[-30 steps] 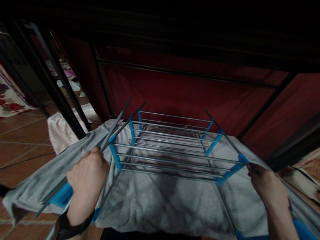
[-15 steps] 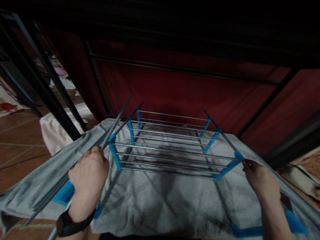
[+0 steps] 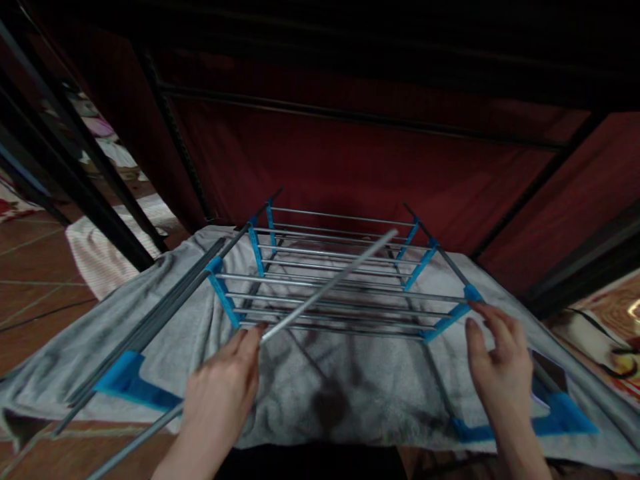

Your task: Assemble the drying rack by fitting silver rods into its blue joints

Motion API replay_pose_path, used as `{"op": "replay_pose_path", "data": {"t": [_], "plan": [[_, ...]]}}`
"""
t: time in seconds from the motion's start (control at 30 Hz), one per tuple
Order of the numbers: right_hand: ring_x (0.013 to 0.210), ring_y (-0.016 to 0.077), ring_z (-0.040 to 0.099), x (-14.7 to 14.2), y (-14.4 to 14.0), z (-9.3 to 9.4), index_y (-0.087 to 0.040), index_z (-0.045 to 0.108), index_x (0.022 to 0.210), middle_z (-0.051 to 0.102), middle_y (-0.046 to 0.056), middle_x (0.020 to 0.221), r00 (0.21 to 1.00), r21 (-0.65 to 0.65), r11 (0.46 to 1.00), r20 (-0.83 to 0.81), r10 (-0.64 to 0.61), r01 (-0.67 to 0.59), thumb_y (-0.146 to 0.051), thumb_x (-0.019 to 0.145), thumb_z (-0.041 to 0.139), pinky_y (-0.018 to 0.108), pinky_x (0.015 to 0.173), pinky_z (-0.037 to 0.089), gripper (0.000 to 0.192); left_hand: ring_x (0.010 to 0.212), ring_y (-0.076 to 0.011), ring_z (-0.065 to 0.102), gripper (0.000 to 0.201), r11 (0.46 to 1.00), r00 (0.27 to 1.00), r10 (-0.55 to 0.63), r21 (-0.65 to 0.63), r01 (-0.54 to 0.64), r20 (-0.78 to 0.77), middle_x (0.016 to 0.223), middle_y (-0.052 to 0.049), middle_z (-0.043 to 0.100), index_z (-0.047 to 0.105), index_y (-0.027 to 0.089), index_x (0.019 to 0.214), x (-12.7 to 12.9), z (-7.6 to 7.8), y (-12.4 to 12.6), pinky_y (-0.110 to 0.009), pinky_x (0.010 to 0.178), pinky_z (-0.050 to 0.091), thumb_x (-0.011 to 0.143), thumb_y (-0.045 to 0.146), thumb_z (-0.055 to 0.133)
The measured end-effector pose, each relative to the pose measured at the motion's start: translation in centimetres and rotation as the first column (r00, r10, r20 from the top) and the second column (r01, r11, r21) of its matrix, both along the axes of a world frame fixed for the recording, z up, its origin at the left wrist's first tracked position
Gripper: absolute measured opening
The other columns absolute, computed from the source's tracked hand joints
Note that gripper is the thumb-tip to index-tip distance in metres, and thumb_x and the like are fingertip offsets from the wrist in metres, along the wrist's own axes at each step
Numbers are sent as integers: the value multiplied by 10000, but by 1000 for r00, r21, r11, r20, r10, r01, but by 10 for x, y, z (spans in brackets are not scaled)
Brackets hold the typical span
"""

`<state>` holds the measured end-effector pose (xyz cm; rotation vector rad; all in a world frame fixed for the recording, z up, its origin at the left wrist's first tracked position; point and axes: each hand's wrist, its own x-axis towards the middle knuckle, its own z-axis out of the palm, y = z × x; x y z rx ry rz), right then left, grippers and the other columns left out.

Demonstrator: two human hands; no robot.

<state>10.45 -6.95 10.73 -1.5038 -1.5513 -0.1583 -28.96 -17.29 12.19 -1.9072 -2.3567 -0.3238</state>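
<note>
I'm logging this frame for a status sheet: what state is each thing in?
Rod: loose, lying slantwise across the rack, near end in left hand.
Rack: lying flat on the towel, rails in blue brackets.
Towel: spread out, rumpled at its edges.
Right hand: open, fingers at the right blue bracket.
Side rods: bundled along the left edge.

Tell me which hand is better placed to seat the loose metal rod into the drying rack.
Left. The left hand already pinches the loose metal rod, which lies slanted across the rack's rails. The right hand is open beside a blue bracket.
</note>
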Motion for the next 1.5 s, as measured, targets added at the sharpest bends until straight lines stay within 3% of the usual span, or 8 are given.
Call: {"op": "replay_pose_path", "data": {"t": [0.13, 0.23, 0.33, 0.43, 0.53, 0.8, 1.07, 1.5], "plan": [[1090, 259, 661, -45, -40, -54, -216, 684, 1247, 679, 122, 1266, 881, -239, 930, -449, 148, -278, -528, 923, 593, 406, 925, 553, 459, 983, -195, 733, 595, 940, 963, -227, -227, 255, 145, 1195, -75, 718, 624, 276, 1354, 27, -37, -10, -277, 801, 529, 913, 15, 322], [1053, 277, 680, -68, -67, -93, -208, 732, 1113, 744, 96, 1108, 641, -339, 818, -766, 46, -464, -551, 787, 747, 403, 929, 557, 474, 1011, -198, 731, 626, 872, 941, -301, -354, 338, 157, 1187, -80, 724, 647, 273, 1338, 41, -58, -11, -290, 847, 532, 896, -15, 312], [1029, 268, 691, -77, -87, -114, -244, 757, 1066, 753, 61, 1073, 347, -300, 718, -934, -87, -628, -463, 730, 825, 381, 896, 568, 407, 1026, -202, 730, 632, 827, 924, -355, -414, 381, 141, 1219, -84, 724, 652, 268, 1345, 49, -74, -10, -305, 856, 541, 905, -20, 300], [921, 224, 711, -75, -97, -126, -243, 764, 1013, 747, 42, 962, 69, -198, 718, -976, -206, -667, -437, 711, 859, 333, 812, 584, 372, 1031, -222, 733, 567, 802, 902, -410, -417, 428, 138, 1216, -92, 733, 650, 252, 1359, 57, -88, -9, -329, 853, 556, 962, 32, 310], [763, 180, 708, -70, -98, -138, -181, 734, 930, 700, 21, 780, -85, -199, 765, -945, -314, -613, -481, 671, 905, 292, 723, 588, 431, 1033, -243, 735, 424, 789, 870, -473, -375, 488, 138, 1186, -110, 748, 681, 225, 1320, 66, -101, -7, -338, 871, 558, 1035, 172, 371], [639, 136, 682, -63, -98, -166, -138, 695, 841, 659, 0, 654, -173, -275, 797, -889, -423, -538, -396, 649, 945, 230, 627, 592, 408, 1004, -263, 740, 407, 688, 786, -594, -400, 606, 169, 1161, -109, 761, 696, 208, 1308, 73, -130, 2, -371, 901, 563, 1044, 235, 388], [658, 125, 686, -53, -115, -176, -132, 730, 848, 679, -4, 689, -214, -248, 807, -885, -413, -536, -334, 686, 914, 221, 665, 619, 318, 1121, -246, 715, 521, 622, 723, -646, -380, 685, 246, 1286, -111, 724, 622, 210, 1410, 86, -151, -5, -387, 985, 551, 1003, 91, 319], [698, 131, 705, -46, -115, -168, -122, 721, 856, 723, 34, 748, -238, -248, 797, -869, -434, -551, -242, 791, 841, 227, 685, 627, 182, 1132, -234, 701, 562, 593, 715, -634, -410, 693, 294, 1294, -100, 711, 562, 232, 1470, 91, -146, -3, -366, 985, 525, 1002, 100, 282]]}}
